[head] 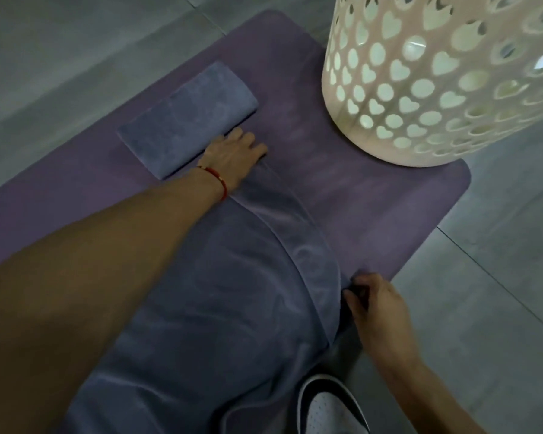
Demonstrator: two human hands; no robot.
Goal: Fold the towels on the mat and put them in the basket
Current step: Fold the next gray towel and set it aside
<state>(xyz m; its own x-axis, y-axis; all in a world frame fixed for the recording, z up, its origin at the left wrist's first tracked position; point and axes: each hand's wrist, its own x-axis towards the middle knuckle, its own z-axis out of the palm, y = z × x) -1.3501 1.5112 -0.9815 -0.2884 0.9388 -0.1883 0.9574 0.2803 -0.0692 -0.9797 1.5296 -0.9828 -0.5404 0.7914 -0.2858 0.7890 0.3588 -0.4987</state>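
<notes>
We see a purple mat (373, 195) across the centre of the frame, on a grey tiled floor (499, 292). In the upper right a white basket (436, 89) with heart-shaped holes stands on the mat's far end; we cannot see inside it. In the upper left part of the mat lies a folded towel (185, 120), blue-grey, neat rectangle.

A 2nd, unfolded towel (217, 308), same colour, covers the lower centre of the frame, w/ a narrow strip folded over along its right edge. The left hand (232, 155), centre-left, w/ a red string bracelet (215, 181) on the wrist, lies on the far corner of this towel just beside the folded one; fingers look rather straight, pressing down, not curled round the cloth. The right hand (376, 305), lower right, pinches the towel's near right edge betw. thumb and fingers, at the mat's border.

At the bottom centre-right, a white shoe (329, 405) w/ dark trim. No brand, label or writing that we can read anywhere.
</notes>
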